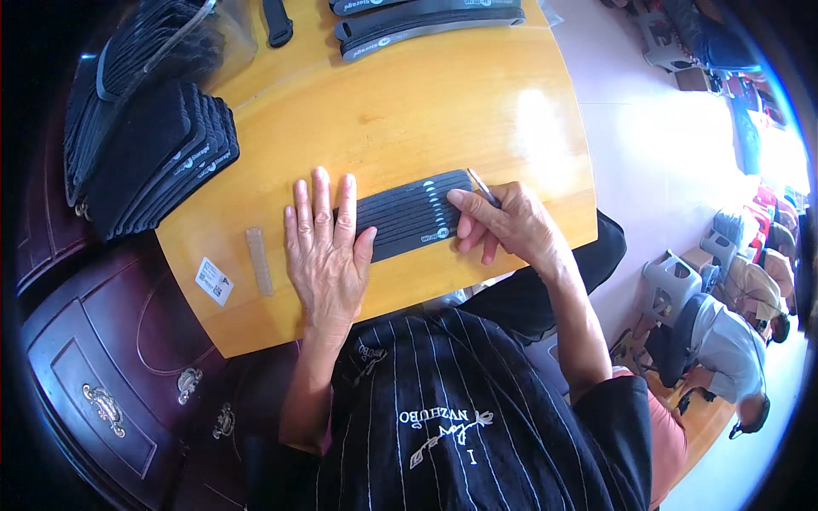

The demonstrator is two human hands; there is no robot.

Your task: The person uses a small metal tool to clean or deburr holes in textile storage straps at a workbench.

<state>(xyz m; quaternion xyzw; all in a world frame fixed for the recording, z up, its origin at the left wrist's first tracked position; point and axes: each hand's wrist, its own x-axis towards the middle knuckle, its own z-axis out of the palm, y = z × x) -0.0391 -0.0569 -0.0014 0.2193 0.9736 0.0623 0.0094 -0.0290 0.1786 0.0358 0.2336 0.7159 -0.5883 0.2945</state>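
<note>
A row of black straps (392, 223) with small pale printed marks lies side by side on the yellow wooden table (383, 128), close to its near edge. My left hand (324, 255) rests flat, fingers stretched out, over the left end of the straps and covers that part. At their right end, my right hand (520, 223) is closed around a slim, pointed metal tool (483, 186); its tip points up and away. The rest of the tool is hidden in my fingers, so its exact kind cannot be told. My right thumb is at the straps' edge.
Stacked black straps (170, 162) fan out at the left, some near clear plastic (234, 34). More strap bundles (434, 30) and a single strap (276, 24) lie far off. A brown strip (258, 261) and white label (213, 281) are left. Several people sit beyond at right, near grey stools (677, 277).
</note>
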